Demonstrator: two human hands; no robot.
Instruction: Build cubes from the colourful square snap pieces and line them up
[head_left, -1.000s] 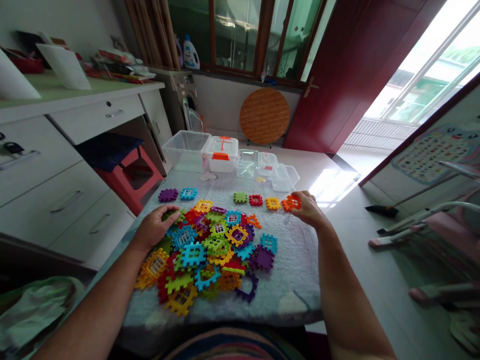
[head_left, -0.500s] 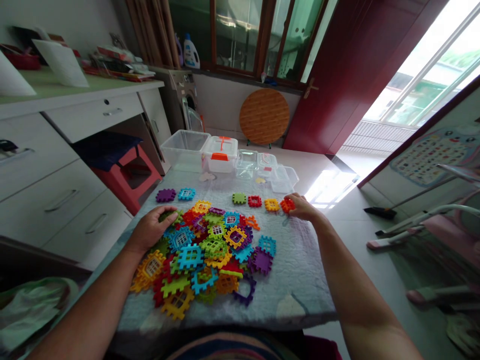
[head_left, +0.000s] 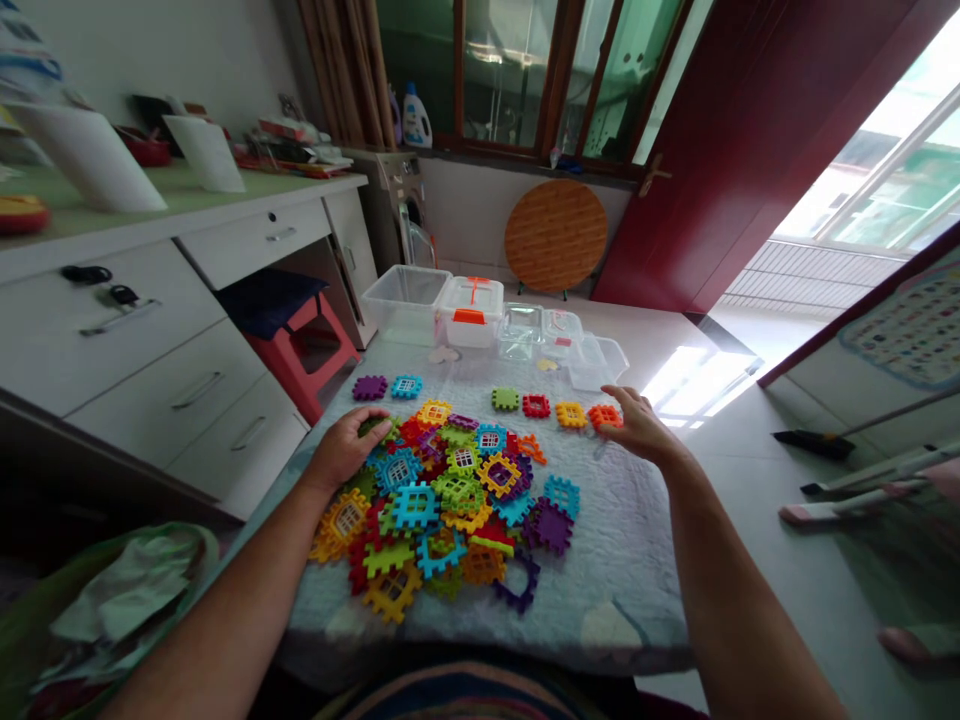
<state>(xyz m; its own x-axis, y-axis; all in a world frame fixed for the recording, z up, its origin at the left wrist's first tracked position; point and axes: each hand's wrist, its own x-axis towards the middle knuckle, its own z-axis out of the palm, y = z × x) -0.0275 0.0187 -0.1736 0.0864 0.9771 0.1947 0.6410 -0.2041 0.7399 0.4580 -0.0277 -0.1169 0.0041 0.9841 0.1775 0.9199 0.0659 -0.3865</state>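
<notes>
A heap of colourful plastic interlocking building blocks (head_left: 459,490) covers the middle of the cloth-covered table. My left hand (head_left: 349,447) rests against the heap's left edge, thumb and fingers apart around a green block (head_left: 381,428); some fingertips are hidden. At the right, my right hand (head_left: 637,425) is open beside an orange-red block (head_left: 603,416), its thumb and index finger spread. That block lies flat at the end of a row with a yellow block (head_left: 570,415), a red block (head_left: 535,406) and a green block (head_left: 505,399). A purple block (head_left: 370,388) and a blue block (head_left: 407,387) lie further left.
Along the table's far edge stand a clear bin (head_left: 405,300), a lidded box with orange latches (head_left: 472,318) and smaller clear containers (head_left: 520,332). To the left are a red stool (head_left: 300,350) and white drawers (head_left: 202,385). A bag-lined bin (head_left: 112,590) sits lower left.
My right thumb and fingers have spread away from the orange-red block, which stays at the row's end. My left hand remains at the heap. The whole view has shifted, with everything appearing further right.
</notes>
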